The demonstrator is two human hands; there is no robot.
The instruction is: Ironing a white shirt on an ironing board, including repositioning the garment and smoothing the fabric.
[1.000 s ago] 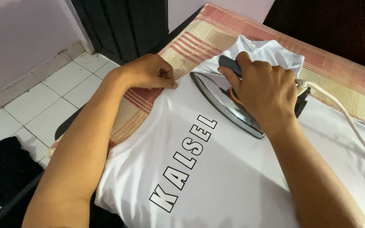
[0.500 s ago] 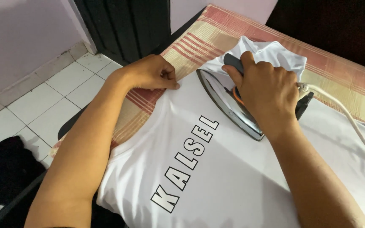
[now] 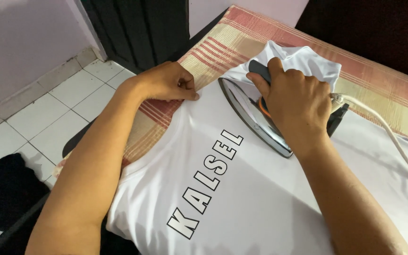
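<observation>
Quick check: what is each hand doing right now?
Left hand: closed, pinching the white shirt at its edge.
Right hand: closed around the iron handle.

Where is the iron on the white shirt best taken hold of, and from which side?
By the dark handle on top of the iron, coming from above and from the cord end. The handle runs along the body over the metal soleplate, which lies flat on the white shirt. The right hand wraps it this way, fingers curled over it, while the left hand pins the shirt edge.

The right hand hides the iron's handle.
</observation>
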